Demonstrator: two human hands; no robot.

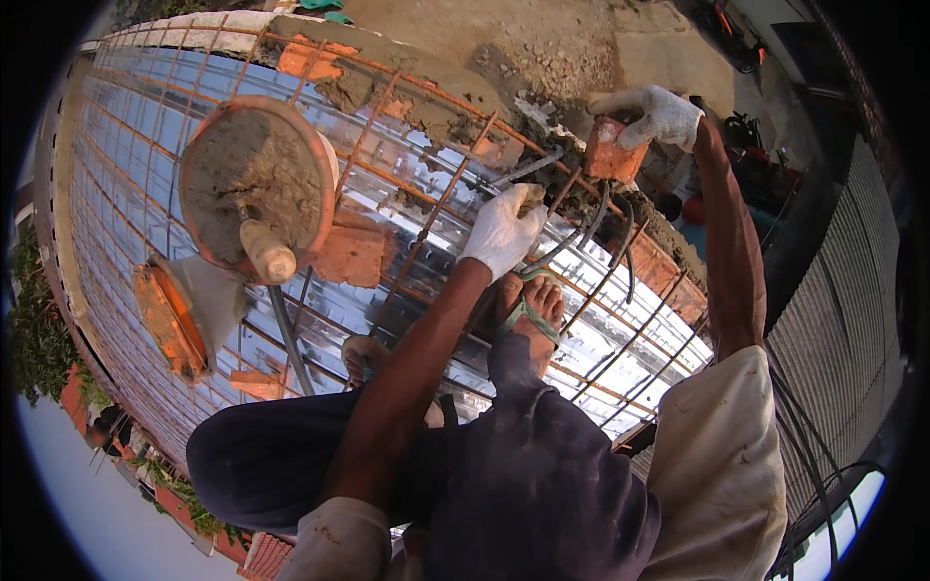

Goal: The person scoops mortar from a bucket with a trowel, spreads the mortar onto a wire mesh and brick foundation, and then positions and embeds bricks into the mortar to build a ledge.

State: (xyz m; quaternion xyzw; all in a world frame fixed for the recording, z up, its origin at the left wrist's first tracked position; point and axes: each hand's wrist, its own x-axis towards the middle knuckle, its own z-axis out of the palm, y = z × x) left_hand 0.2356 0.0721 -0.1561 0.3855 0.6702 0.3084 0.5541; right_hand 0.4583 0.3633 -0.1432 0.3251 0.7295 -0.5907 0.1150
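Our white-gloved R hand (664, 116) pinches a blocky reddish clay brick (612, 157) at the mortar-smeared red-brick wall (661, 271), white-gloved L hand (506, 230) curled, can't tell on what; a loose grip b/c of dusty gloves could drop the brick.

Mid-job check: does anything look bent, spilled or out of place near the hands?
Yes: a dark rod near the brick in the right hand is visibly curved, unlike the straighter mesh bars. Mortar also lies ragged on the row of bricks. Either may be intended.
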